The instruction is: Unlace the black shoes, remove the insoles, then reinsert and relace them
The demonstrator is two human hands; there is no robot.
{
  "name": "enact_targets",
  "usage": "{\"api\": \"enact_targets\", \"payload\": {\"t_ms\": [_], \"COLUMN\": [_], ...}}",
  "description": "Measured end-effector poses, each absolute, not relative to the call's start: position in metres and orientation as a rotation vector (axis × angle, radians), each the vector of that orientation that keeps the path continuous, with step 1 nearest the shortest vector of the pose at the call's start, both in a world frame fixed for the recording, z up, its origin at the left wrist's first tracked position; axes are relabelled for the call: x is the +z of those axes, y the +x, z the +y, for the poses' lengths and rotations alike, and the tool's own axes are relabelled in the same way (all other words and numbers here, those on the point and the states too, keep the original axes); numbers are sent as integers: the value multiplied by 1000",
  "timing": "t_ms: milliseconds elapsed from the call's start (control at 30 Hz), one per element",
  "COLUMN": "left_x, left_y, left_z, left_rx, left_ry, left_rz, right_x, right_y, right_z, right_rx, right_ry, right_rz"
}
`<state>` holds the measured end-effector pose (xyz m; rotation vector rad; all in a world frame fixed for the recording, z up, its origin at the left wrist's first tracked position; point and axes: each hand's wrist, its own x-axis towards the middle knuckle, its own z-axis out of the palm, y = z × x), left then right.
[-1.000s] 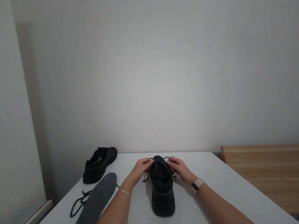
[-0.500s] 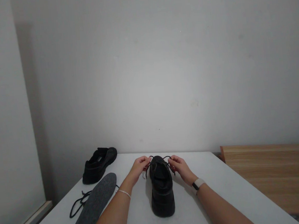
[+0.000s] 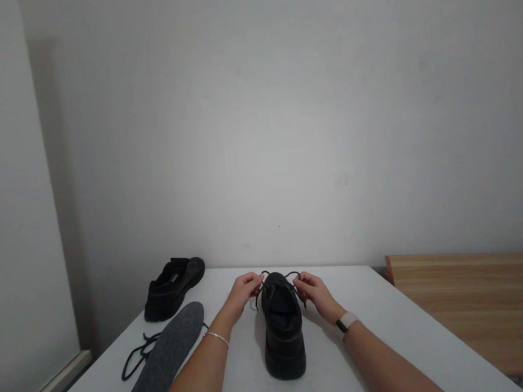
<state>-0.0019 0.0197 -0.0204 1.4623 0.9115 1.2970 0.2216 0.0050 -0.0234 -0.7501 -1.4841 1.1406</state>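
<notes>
A black shoe [image 3: 283, 334] stands on the white table [image 3: 392, 331] in front of me, heel toward me. My left hand [image 3: 242, 292] pinches the left end of its black lace [image 3: 268, 276] beside the shoe's toe end. My right hand [image 3: 313, 292] pinches the lace's right end on the other side. The lace loops over the top of the shoe between my fingers. A pale band sits on my right wrist, a thin bracelet on my left.
A second black shoe [image 3: 173, 286] lies at the table's far left corner. A dark grey insole [image 3: 166, 357] and a loose black lace [image 3: 136, 356] lie at the left edge. A wooden surface [image 3: 481, 305] adjoins the table on the right; a wall stands close behind.
Both hands have shifted slightly toward me along the shoe while gripping the lace ends; the lace loops now stand a bit higher over the shoe.
</notes>
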Motion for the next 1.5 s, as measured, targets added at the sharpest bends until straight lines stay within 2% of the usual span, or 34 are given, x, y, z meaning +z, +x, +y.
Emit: {"api": "enact_targets", "payload": {"t_ms": [400,833,1167,1500], "left_x": [-24,-19,-20,-17], "left_y": [3,-3,4,-4], "left_z": [18,21,14,21], "left_rx": [1217,1386,1214,1395], "left_ry": [1518,1417,1439,1348], "left_rz": [937,919,935,955], "right_x": [-22,-24,-22,-25], "right_y": [220,223,220,225], "right_z": [2,8,1,9], "right_rx": [1203,1122,1233,1096], "right_ry": [-758,-772,-751,-770], "right_rz": [-1484,-1415,-1531,-1439]}}
